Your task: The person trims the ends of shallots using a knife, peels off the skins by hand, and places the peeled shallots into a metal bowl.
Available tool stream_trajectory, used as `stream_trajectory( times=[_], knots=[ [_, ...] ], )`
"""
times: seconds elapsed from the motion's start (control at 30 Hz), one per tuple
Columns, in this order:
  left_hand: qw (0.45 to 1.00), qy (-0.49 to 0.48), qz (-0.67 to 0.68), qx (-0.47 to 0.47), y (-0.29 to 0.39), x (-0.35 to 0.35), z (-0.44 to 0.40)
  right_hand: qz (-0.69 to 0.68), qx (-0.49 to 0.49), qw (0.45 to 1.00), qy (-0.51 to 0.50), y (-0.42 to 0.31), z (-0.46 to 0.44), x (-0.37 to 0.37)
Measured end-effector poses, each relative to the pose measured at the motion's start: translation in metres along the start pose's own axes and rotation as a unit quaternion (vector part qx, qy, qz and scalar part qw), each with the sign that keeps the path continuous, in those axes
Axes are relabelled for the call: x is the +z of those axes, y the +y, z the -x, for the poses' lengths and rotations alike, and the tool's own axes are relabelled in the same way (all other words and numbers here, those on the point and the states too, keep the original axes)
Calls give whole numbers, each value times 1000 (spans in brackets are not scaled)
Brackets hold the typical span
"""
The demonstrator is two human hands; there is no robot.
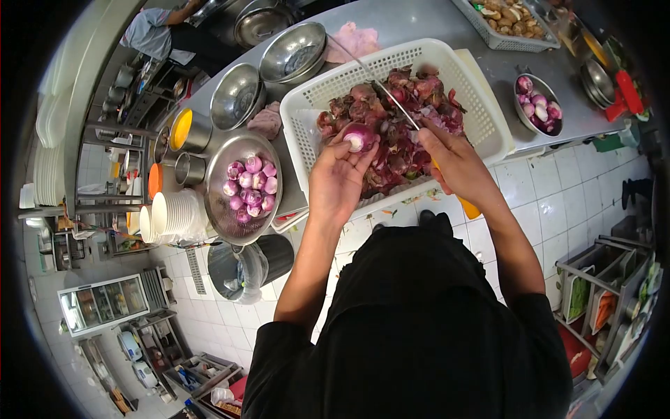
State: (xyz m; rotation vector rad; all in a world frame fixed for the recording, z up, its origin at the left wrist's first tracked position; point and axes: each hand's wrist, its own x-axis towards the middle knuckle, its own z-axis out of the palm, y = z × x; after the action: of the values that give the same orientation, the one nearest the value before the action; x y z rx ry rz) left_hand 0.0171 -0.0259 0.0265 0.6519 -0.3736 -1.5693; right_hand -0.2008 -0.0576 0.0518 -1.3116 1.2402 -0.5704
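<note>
My left hand point(340, 174) is closed on a peeled purple onion point(359, 137), held over the white plastic basket point(301, 140). In my right hand point(457, 157) is a knife point(391, 96) with a yellow handle, its long blade slanting up and left over the basket. Red-brown onion skins and onions point(391, 164) fill much of the basket beneath both hands. Left of it, a round metal colander point(222, 155) holds several peeled purple onions point(251, 183). More of them lie in a metal bowl point(520, 112) on the right.
Empty metal bowls point(236, 96) and a pink cloth point(354, 42) lie along the metal counter point(419, 22). A basket of mushrooms point(513, 21) stands at the back right. White stacked dishes point(174, 213) and a bin point(272, 258) are at left. Another person point(150, 35) stands at the upper left.
</note>
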Motion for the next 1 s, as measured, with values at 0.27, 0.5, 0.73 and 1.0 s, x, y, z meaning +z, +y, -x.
stream_trajectory(
  times=[0.27, 0.5, 0.73, 1.0],
  knots=[
    [999, 5, -33, 16, -3, 4, -6, 22, -86, 996, 5, 3, 10, 10],
    [999, -25, -16, -15, -3, 0, -8, 24, -140, 990, -23, -6, 24, 27],
    [996, -6, -78, 35, -9, -3, -5, 76, -156, 985, -16, -8, 26, 31],
    [984, 53, -147, 80, -27, -4, -1, 97, -210, 973, 27, -1, 16, 49]
  ],
)
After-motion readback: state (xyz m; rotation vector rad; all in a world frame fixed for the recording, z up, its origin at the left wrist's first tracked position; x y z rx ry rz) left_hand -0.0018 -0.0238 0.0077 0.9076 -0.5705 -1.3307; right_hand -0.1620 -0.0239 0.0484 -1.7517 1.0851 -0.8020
